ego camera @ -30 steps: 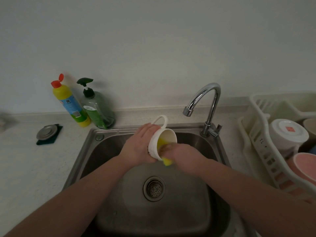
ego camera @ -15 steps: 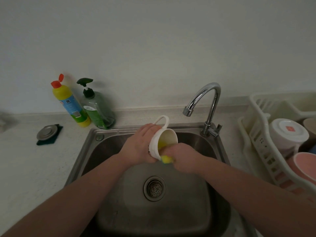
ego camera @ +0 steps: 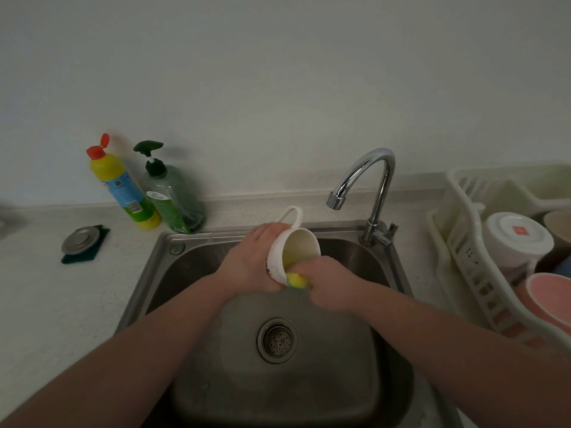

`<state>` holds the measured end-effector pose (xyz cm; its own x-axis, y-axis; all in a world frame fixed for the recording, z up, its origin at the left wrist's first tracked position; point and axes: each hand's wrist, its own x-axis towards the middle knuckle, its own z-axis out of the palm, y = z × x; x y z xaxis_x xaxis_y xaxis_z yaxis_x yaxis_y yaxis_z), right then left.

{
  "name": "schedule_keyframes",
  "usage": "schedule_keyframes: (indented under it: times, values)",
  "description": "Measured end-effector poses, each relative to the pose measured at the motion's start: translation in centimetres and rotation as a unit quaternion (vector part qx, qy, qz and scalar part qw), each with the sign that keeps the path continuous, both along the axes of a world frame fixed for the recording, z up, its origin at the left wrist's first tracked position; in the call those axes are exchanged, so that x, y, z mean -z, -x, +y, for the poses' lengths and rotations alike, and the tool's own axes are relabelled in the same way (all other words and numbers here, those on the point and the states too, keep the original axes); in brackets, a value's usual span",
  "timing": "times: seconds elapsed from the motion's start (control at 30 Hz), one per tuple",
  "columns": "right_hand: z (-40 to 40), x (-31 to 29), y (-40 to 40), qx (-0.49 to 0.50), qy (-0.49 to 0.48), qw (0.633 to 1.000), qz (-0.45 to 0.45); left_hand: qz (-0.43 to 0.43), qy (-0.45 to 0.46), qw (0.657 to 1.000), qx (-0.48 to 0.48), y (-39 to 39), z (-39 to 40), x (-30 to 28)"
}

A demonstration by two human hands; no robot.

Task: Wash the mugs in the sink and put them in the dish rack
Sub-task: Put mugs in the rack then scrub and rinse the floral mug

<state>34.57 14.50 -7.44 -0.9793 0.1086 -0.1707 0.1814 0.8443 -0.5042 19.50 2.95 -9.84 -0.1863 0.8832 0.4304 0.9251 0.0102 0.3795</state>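
Left hand (ego camera: 251,257) grips the white mug (ego camera: 289,254) over the sink (ego camera: 309,381), mouth tipped rightward; right hand (ego camera: 329,281) pinches the yellow sponge (ego camera: 297,280) at its rim; dish rack (ego camera: 469,273) waits right.

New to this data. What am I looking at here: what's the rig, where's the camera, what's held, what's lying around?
No robot here: a person works with two bare hands, filmed by one wide-angle camera worn on the head, looking forward and down.

The left hand holds a white mug tilted on its side over the steel sink, its handle pointing up and away. The right hand has its grip on a yellow sponge pressed at the mug's rim.

The tap shows no water running. On the counter to the left stand a yellow bottle and a green pump bottle, with a metal sink plug lying on a dark pad. At right, the dish rack already holds several washed pieces.
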Motion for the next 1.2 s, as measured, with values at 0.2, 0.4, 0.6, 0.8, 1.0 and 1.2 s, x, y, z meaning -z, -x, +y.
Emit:
schedule_keyframes:
  times: [0.2,0.4,0.6,0.8,1.0,1.2]
  values:
    - [1.8,1.2,-0.9,-0.144,-0.185,0.971,0.046,-0.03,0.034,0.998,0.046,-0.3,0.0,-0.7]
    - [1.3,1.7,-1.2,-0.126,-0.213,0.966,0.079,-0.127,0.103,0.985,0.054,0.4,0.0,-0.7]
    - [1.0,0.9,-1.1,-0.056,-0.149,0.974,0.163,-0.142,0.001,0.99,0.006,-0.9,0.2,-0.5]
    - [0.3,1.0,-1.1,-0.023,-0.127,0.976,0.176,-0.005,-0.11,0.987,-0.115,-2.8,0.2,1.1]
    - [-0.1,-0.4,-1.0,-0.004,-0.127,0.984,0.121,0.023,-0.118,0.99,-0.075,-2.0,0.4,0.5]
    - [2.0,-1.1,-1.2,-0.148,-0.215,0.958,0.119,0.083,-0.064,0.994,0.006,0.0,0.0,-1.0]
